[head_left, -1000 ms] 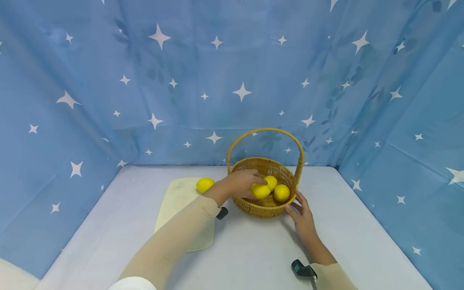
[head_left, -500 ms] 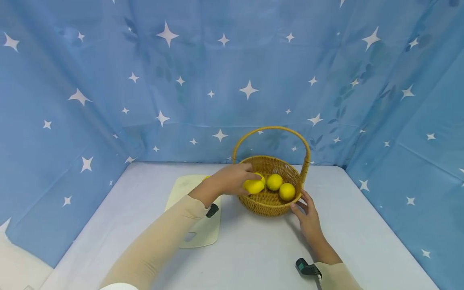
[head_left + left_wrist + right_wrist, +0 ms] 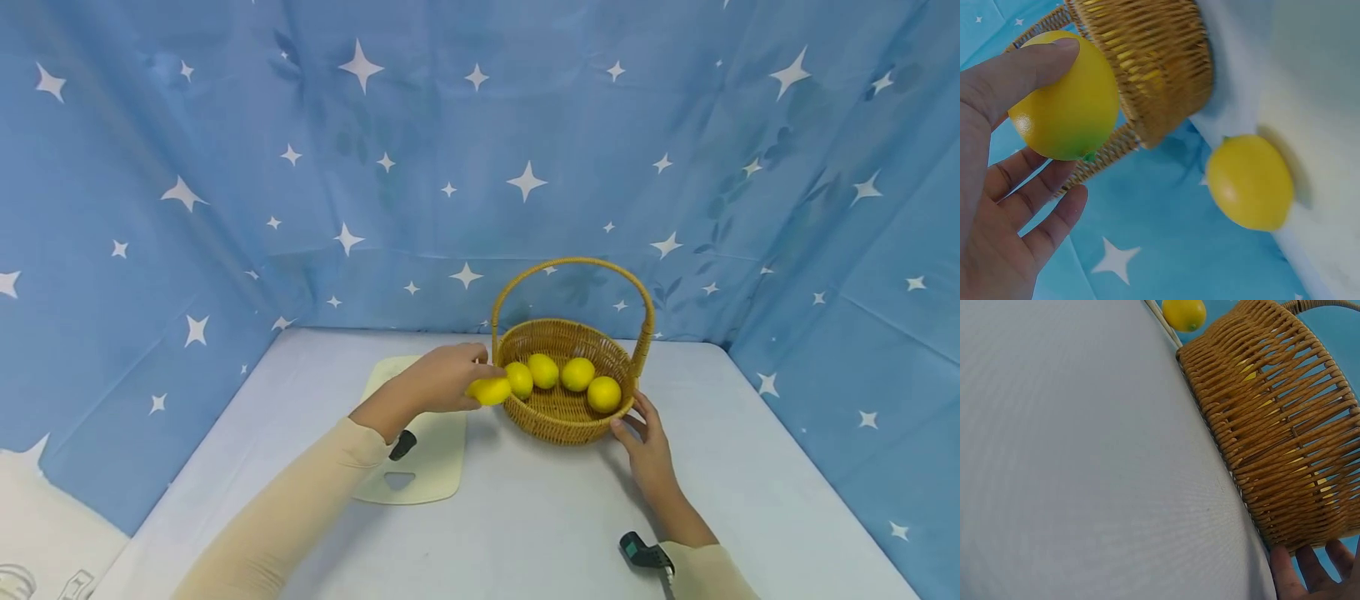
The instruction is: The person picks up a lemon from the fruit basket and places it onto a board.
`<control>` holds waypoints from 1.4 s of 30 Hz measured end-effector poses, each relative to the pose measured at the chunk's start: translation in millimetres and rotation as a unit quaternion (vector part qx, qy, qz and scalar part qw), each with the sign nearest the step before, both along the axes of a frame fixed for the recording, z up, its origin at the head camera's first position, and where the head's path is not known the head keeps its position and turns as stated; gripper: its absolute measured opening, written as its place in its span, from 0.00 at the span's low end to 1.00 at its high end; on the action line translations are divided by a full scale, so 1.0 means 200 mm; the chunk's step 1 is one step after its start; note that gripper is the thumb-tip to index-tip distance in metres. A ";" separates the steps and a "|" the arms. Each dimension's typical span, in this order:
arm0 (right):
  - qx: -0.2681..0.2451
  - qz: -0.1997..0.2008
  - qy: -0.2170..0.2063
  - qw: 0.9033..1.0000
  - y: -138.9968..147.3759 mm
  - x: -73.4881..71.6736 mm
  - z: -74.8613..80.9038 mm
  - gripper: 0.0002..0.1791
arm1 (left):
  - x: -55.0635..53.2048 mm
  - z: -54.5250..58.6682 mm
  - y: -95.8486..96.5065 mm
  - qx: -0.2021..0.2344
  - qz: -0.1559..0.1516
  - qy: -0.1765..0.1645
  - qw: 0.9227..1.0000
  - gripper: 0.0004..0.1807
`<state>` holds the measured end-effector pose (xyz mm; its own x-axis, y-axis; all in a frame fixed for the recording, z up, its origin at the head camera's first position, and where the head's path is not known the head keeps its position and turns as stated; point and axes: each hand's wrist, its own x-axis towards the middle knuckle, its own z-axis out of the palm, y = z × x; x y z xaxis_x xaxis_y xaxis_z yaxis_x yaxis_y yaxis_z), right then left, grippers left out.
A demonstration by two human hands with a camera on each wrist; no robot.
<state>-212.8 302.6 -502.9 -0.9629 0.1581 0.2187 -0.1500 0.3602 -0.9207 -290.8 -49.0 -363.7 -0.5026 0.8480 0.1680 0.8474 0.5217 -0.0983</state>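
My left hand [image 3: 442, 379] pinches a yellow lemon [image 3: 489, 391] between thumb and fingers, just outside the left rim of the wicker basket [image 3: 561, 435]. In the left wrist view the thumb lies over this lemon [image 3: 1072, 103], and the other fingers are partly behind it. Several more lemons [image 3: 577, 374] sit inside the basket. On the basket's right side, my right hand [image 3: 651, 458] touches the wall with spread fingers and thumb near the rim. Its fingertips meet the woven side [image 3: 1272, 437] in the right wrist view.
A cream cutting board [image 3: 427, 479] lies left of the basket, partly under my left arm. Another lemon [image 3: 1250, 182] rests on it, hidden in the head view. The basket's tall handle [image 3: 573, 260] arches upward. A blue starry curtain [image 3: 420, 125] borders the white table.
My left hand has drawn leftward from over the basket, carrying the lemon past the rim and uncovering other lemons inside. The right hand stays at the basket. The head view has shifted slightly.
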 end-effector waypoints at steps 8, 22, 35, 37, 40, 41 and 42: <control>-0.007 0.004 -0.004 1.000 0.00 -0.01 -0.01 0.41 | -0.02 -0.10 -0.16 0.004 0.010 -0.002 1.000 0.28; -0.008 0.004 -0.009 1.000 0.01 0.00 0.00 0.41 | -0.04 -0.19 -0.33 0.034 0.062 -0.034 0.997 0.28; -0.015 0.002 -0.004 1.000 0.00 0.00 -0.01 0.42 | -0.08 -0.27 -0.49 0.037 0.094 -0.033 0.994 0.26; -0.017 0.003 -0.002 1.000 0.00 0.00 -0.01 0.42 | -0.09 -0.27 -0.51 0.034 0.099 -0.034 0.994 0.26; -0.018 0.005 0.001 1.000 0.01 0.00 -0.01 0.41 | -0.11 -0.26 -0.55 0.035 0.106 -0.034 0.993 0.26; -0.016 0.005 0.001 1.000 0.01 -0.01 -0.01 0.41 | -0.11 -0.26 -0.56 0.035 0.110 -0.034 0.993 0.26; -0.016 0.004 0.000 1.000 0.01 -0.01 -0.01 0.41 | -0.12 -0.26 -0.57 0.035 0.113 -0.036 0.992 0.26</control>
<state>-214.1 304.8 -504.4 -0.9640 0.1571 0.2145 -0.1535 0.3297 -0.9315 -315.3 -163.4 -416.6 -0.6914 0.6997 0.1799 0.7114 0.7028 0.0011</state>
